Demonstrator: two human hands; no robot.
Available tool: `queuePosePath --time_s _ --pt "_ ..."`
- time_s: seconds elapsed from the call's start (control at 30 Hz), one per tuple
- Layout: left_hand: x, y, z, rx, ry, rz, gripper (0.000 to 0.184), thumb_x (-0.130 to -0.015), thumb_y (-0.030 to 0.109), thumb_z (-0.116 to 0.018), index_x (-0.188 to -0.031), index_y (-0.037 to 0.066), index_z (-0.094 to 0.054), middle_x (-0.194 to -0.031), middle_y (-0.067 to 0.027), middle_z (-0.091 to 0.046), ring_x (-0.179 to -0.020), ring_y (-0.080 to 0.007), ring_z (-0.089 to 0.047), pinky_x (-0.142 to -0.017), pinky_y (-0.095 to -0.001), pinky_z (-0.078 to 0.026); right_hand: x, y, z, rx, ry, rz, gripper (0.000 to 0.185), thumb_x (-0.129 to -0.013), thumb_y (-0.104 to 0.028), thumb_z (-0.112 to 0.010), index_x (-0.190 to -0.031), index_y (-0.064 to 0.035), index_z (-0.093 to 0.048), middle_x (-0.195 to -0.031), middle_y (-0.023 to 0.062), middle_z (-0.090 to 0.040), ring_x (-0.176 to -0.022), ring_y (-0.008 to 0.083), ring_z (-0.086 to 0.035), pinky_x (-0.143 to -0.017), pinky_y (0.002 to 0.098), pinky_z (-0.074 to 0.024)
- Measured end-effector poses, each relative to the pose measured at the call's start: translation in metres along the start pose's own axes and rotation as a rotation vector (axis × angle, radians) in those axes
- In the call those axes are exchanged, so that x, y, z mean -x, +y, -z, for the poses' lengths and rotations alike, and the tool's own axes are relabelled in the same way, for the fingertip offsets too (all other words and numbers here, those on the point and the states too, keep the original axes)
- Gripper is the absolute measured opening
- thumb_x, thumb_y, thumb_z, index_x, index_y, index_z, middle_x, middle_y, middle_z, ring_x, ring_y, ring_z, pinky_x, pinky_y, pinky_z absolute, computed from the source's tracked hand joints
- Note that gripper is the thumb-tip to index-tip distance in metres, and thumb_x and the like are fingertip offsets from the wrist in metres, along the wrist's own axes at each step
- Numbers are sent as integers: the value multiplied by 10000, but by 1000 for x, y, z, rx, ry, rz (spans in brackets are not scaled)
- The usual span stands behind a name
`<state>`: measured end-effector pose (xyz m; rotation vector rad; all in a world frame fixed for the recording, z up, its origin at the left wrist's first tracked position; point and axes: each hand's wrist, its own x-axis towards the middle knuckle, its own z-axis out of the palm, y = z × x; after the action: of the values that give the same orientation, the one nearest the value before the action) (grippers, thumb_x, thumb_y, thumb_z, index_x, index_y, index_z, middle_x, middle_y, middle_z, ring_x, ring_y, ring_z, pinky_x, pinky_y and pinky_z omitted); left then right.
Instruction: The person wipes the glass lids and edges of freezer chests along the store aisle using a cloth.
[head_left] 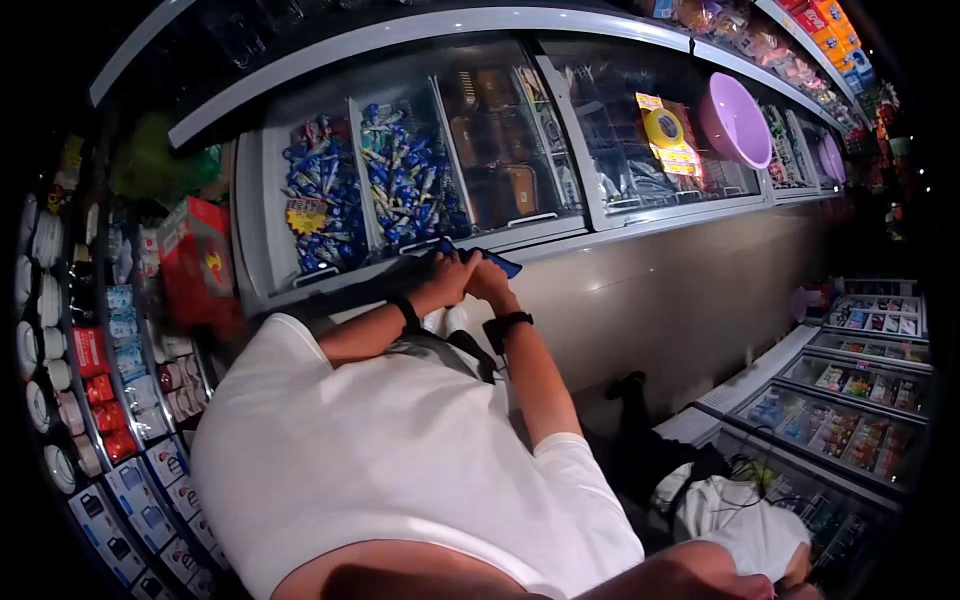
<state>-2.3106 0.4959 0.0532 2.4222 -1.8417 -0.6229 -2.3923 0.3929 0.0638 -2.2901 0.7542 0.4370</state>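
My left hand (443, 287) and my right hand (487, 281) meet in front of my body, at the near edge of the chest freezer (560, 240). Fingers of both are curled together around a dark blue cloth-like item (508, 266). Its exact kind does not show, and my hands cover much of it. Each wrist has a black band. Just beyond my hands, under the freezer's glass, lie many small blue-wrapped packets (412, 180) in divided compartments. Brown trays (520, 190) fill the compartment to their right.
A purple basin (735, 120) and a yellow tape roll (663, 127) sit on the freezer glass. A red box (200, 260) stands at the left beside stocked shelves (100, 370). Another person in a white shirt (735, 515) is at the lower right, near more freezers (840, 410).
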Motion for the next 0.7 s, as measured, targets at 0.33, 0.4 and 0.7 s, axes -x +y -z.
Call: queuePosePath --time_s 0.33,0.4,0.7 --pt "-4 -9 59 558 -427 -32 643 -843 321 -694 -1365 58 -426 -1027 -197 -657 -953 -323 -638 -877 -424 -462 -18 29 -3 223 47 -65 505 -703 -340 -734 -1107 -90 -561 -946 175 -696 -913 357 -671 -746 415 -544" --pt "65 -26 150 1151 -314 -187 525 -924 308 -624 -1340 43 -444 -1087 -141 -655 -994 -198 -621 -858 -338 -478 -19 21 2 174 -77 -80 406 -803 -407 -661 -1022 -67 -624 -728 91 -693 -697 241 -704 -649 372 -553" --pt "434 -115 420 184 866 -841 683 -834 364 -703 -1380 84 -404 -1206 -122 -569 -1080 -199 -551 -925 -370 -428 -51 -100 -104 739 149 172 429 -891 -487 -522 -792 -115 -712 -801 112 -706 -752 253 -706 -565 373 -554"
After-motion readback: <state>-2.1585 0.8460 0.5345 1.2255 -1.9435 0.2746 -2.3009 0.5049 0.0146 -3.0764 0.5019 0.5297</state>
